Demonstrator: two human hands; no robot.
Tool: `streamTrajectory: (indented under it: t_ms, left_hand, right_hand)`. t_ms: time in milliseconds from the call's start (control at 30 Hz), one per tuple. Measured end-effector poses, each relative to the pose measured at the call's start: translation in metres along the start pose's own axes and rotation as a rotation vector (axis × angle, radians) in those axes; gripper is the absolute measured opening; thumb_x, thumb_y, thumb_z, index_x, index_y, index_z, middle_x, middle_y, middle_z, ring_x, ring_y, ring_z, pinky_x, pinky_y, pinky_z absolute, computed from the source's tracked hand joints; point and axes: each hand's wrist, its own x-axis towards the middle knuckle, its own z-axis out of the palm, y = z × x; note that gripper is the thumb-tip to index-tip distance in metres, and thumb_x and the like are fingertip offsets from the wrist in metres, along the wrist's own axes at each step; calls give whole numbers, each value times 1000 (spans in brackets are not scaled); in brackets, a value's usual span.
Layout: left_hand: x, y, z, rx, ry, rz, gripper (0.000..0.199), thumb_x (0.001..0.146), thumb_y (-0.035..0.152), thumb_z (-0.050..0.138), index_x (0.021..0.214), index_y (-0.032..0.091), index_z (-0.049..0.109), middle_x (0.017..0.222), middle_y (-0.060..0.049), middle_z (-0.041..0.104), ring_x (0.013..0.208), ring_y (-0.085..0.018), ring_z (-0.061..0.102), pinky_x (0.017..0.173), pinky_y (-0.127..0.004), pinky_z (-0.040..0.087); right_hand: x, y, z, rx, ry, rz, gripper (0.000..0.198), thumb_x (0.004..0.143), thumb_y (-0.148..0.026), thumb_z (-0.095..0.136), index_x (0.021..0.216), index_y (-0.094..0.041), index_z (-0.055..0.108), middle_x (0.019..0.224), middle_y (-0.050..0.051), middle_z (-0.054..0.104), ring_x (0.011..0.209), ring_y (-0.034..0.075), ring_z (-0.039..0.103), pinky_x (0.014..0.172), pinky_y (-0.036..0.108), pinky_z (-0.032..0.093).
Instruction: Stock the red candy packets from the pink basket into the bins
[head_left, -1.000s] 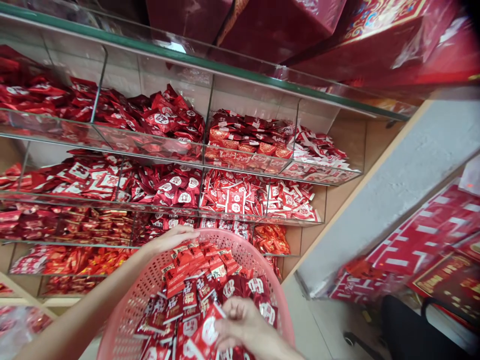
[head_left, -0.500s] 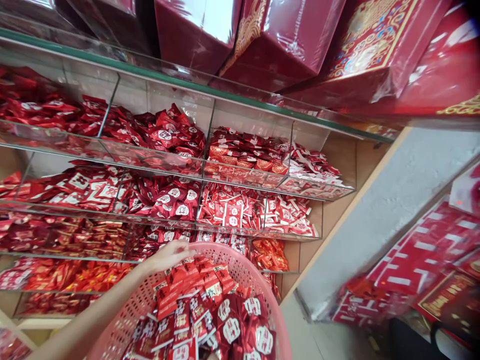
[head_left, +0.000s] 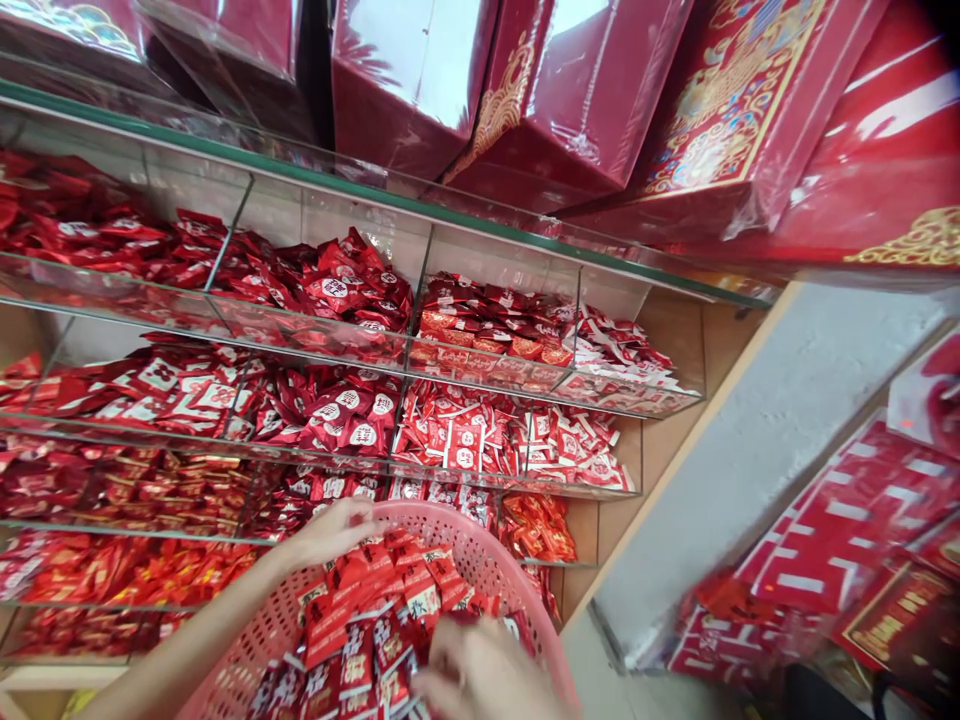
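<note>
A pink plastic basket [head_left: 517, 570] with a perforated wall is full of small red and dark red candy packets [head_left: 367, 620] with white labels. My left hand [head_left: 334, 530] grips its far left rim, fingers hooked over the edge. Over the packets on the basket's right side is my right hand [head_left: 487, 670], bent downward and smeared by motion. Its fingertips touch or nearly touch the packets; whether they hold one cannot be made out.
Beyond the basket rise glass-fronted shelves [head_left: 480, 370] with dividers, stocked with red, orange and white packets. Large dark red gift boxes [head_left: 562, 100] stand on the glass top shelf [head_left: 300, 175]. At right are a grey wall [head_left: 697, 470] and red packages [head_left: 817, 530].
My right hand has come into view over the packets in the basket. My left hand stays at the rim. The shelves and basket sit slightly lower in view.
</note>
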Motion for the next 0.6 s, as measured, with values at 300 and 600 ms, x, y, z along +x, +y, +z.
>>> streamTrajectory:
  t_ms: [300,600]
  left_hand:
    - [0,-5,2,12,47,-13,48,74,60,43,56,16,44,68,0,51,68,-16,47,66,-24,36]
    - [-1,-1,2,69,39,-13,46,77,57,43,56,16,41,67,1,47,66,-13,46,65,-22,35]
  right_hand:
    - [108,-3,-120,-542,601,-16,20,84,-24,44,95,-17,58,58,2,59,53,15,53,54,23,32]
    - [150,20,-115,-313,685,103,21,77,-20,46,58,-16,53,56,8,61,57,16,58,56,24,36]
